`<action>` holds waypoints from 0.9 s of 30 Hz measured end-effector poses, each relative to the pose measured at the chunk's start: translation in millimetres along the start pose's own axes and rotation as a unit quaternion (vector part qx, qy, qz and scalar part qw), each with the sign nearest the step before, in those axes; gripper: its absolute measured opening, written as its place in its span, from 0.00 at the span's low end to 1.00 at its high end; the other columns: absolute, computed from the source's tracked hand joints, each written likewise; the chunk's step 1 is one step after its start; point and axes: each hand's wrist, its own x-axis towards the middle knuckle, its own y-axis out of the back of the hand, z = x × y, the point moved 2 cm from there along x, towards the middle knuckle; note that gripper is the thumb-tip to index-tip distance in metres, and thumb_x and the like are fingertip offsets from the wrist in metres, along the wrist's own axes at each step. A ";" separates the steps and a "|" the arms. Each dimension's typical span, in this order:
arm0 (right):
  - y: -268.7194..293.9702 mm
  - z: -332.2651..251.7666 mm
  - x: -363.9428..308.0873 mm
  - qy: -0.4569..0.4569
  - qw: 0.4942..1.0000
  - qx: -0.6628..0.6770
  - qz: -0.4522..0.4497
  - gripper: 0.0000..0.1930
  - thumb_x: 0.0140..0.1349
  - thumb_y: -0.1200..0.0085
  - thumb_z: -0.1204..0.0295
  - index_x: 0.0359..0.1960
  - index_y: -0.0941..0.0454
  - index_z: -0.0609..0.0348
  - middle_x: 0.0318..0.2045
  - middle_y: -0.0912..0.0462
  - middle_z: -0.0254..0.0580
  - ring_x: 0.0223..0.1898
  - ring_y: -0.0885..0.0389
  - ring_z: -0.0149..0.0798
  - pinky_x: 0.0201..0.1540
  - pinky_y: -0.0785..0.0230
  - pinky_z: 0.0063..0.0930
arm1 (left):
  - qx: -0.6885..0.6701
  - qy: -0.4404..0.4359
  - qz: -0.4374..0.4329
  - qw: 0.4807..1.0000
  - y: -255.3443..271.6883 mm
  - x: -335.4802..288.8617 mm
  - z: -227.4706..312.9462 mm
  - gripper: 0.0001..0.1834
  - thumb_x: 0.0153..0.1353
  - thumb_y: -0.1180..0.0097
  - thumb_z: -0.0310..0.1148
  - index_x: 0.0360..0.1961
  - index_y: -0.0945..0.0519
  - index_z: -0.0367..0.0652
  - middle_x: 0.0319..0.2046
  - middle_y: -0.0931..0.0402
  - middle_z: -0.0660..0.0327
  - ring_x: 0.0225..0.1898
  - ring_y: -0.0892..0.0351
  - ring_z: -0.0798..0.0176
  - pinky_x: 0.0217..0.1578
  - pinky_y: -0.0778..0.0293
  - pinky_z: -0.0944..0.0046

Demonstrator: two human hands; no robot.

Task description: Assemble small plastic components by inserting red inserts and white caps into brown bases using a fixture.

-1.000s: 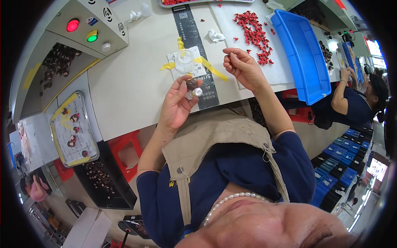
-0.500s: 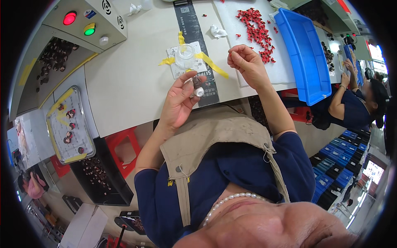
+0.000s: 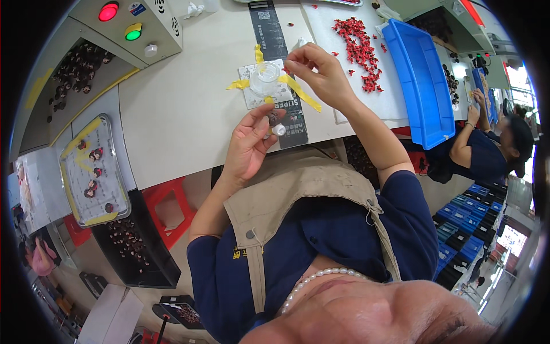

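My left hand (image 3: pixel 247 143) is closed around a small dark brown piece (image 3: pixel 274 118) near the table's front edge. A white, rounded thing (image 3: pixel 279 130) shows at its lower fingers; whether it is a cap or a finger cover I cannot make out. Farther right and higher, my right hand (image 3: pixel 323 77) pinches a small red piece (image 3: pixel 286 70) between thumb and fingertips. Just left of that pinch stands a clear round dish (image 3: pixel 265 79) on a pale card (image 3: pixel 247 98), which yellow tape (image 3: pixel 302 97) crosses.
Many small red pieces (image 3: pixel 358 54) lie on a white sheet beside a blue bin (image 3: pixel 421 86). At left are a metal tray (image 3: pixel 106 172) with several dark-and-red pieces, a black bin (image 3: pixel 163 266), and a box with a lit red button (image 3: pixel 108 11). A co-worker (image 3: pixel 481 137) sits at far right.
My right hand has moved left and slightly up, near the clear dish, and a red piece now shows at its fingertips. My left hand stays nearly in place with the brown piece.
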 end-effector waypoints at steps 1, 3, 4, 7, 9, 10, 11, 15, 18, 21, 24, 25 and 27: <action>-3.7 -4.4 4.5 0.045 0.994 -0.098 -0.001 0.06 0.59 0.46 0.73 0.32 0.24 0.62 0.29 0.24 0.32 0.32 0.25 0.26 0.33 0.36 0.19 | 0.008 -0.007 0.011 1.000 0.0 -1.2 0.0 0.16 0.64 0.52 0.29 0.53 0.31 0.42 0.48 0.27 0.52 0.44 0.24 0.70 0.40 0.23 0.74; -11.0 -12.2 8.7 0.070 0.989 -0.128 0.015 0.06 0.56 0.44 0.72 0.30 0.23 0.61 0.27 0.25 0.34 0.31 0.26 0.29 0.32 0.38 0.23 | 0.014 -0.014 0.021 1.000 -0.3 -3.1 1.1 0.16 0.64 0.52 0.29 0.53 0.31 0.42 0.48 0.27 0.53 0.44 0.24 0.71 0.40 0.23 0.75; -13.6 -11.9 10.3 0.085 0.983 -0.162 0.022 0.06 0.56 0.44 0.72 0.29 0.23 0.61 0.27 0.24 0.35 0.31 0.26 0.31 0.33 0.37 0.25 | 0.012 -0.015 0.028 0.999 -0.5 -3.8 2.2 0.16 0.64 0.52 0.28 0.53 0.31 0.42 0.48 0.26 0.54 0.43 0.24 0.72 0.40 0.23 0.75; -17.5 -9.9 13.7 0.119 0.969 -0.216 0.032 0.05 0.55 0.43 0.72 0.28 0.24 0.61 0.27 0.24 0.37 0.32 0.27 0.35 0.34 0.37 0.28 | 0.005 -0.012 0.019 1.000 4.8 -4.7 4.6 0.16 0.64 0.52 0.28 0.53 0.30 0.41 0.48 0.26 0.54 0.43 0.25 0.73 0.40 0.23 0.75; -19.4 -11.0 14.8 0.137 0.962 -0.234 0.034 0.05 0.55 0.43 0.73 0.28 0.24 0.61 0.27 0.24 0.38 0.32 0.27 0.38 0.35 0.36 0.29 | -0.002 -0.010 0.003 1.000 6.7 -4.6 5.4 0.16 0.63 0.51 0.28 0.52 0.30 0.41 0.48 0.26 0.54 0.43 0.25 0.73 0.40 0.24 0.75; -20.6 -12.8 14.8 0.153 0.956 -0.250 0.032 0.05 0.55 0.44 0.73 0.27 0.25 0.61 0.27 0.25 0.39 0.32 0.28 0.40 0.35 0.36 0.30 | 0.006 -0.014 0.010 1.000 6.9 -4.3 5.7 0.15 0.63 0.51 0.28 0.52 0.30 0.41 0.47 0.26 0.54 0.43 0.25 0.73 0.40 0.24 0.75; -21.4 -14.3 14.9 0.168 0.949 -0.265 0.029 0.05 0.54 0.44 0.74 0.27 0.25 0.62 0.26 0.25 0.40 0.32 0.29 0.42 0.35 0.36 0.31 | 0.014 -0.019 0.018 1.000 6.9 -4.0 6.2 0.15 0.63 0.51 0.28 0.51 0.29 0.41 0.47 0.25 0.54 0.43 0.25 0.73 0.40 0.24 0.75; -25.4 -17.6 17.1 0.203 0.931 -0.304 0.016 0.04 0.53 0.44 0.75 0.27 0.26 0.61 0.26 0.26 0.40 0.32 0.29 0.43 0.36 0.35 0.32 | 0.020 -0.030 0.026 0.999 4.3 -4.9 8.9 0.16 0.63 0.50 0.28 0.52 0.29 0.41 0.46 0.24 0.55 0.42 0.25 0.73 0.39 0.25 0.76; -27.3 -18.6 18.4 0.229 0.914 -0.335 0.004 0.04 0.52 0.44 0.76 0.27 0.27 0.61 0.26 0.27 0.40 0.33 0.30 0.44 0.36 0.35 0.33 | 0.050 -0.043 0.044 0.997 2.8 -4.9 9.7 0.16 0.62 0.49 0.27 0.52 0.29 0.41 0.45 0.24 0.56 0.42 0.25 0.74 0.39 0.25 0.76; -27.3 -25.1 19.8 0.236 0.905 -0.354 -0.026 0.04 0.52 0.44 0.77 0.27 0.27 0.60 0.27 0.27 0.40 0.33 0.30 0.44 0.36 0.35 0.33 | 0.061 -0.045 0.039 0.996 1.2 -3.4 10.1 0.16 0.62 0.49 0.27 0.52 0.29 0.41 0.45 0.24 0.57 0.42 0.25 0.74 0.40 0.25 0.76; -24.8 -28.5 20.0 0.242 0.921 -0.304 -0.028 0.03 0.53 0.45 0.77 0.27 0.27 0.61 0.27 0.27 0.40 0.33 0.30 0.43 0.36 0.35 0.32 | 0.050 -0.059 0.046 0.996 -0.5 -1.3 8.3 0.16 0.62 0.48 0.27 0.52 0.29 0.41 0.44 0.24 0.57 0.42 0.25 0.74 0.40 0.25 0.76; -22.0 -29.1 18.8 0.228 0.937 -0.266 0.001 0.04 0.53 0.44 0.76 0.27 0.26 0.61 0.26 0.26 0.40 0.32 0.29 0.42 0.35 0.35 0.31 | 0.043 -0.068 0.053 0.995 -1.5 -0.3 7.7 0.17 0.62 0.48 0.27 0.52 0.29 0.40 0.44 0.24 0.57 0.42 0.25 0.74 0.40 0.25 0.76; -17.8 -31.3 12.7 0.213 0.950 -0.226 0.030 0.04 0.53 0.44 0.75 0.27 0.26 0.60 0.25 0.25 0.39 0.32 0.28 0.40 0.34 0.35 0.31 | 0.038 -0.077 0.060 0.994 -2.4 1.4 7.2 0.17 0.61 0.48 0.26 0.52 0.29 0.40 0.44 0.24 0.57 0.42 0.25 0.74 0.40 0.25 0.76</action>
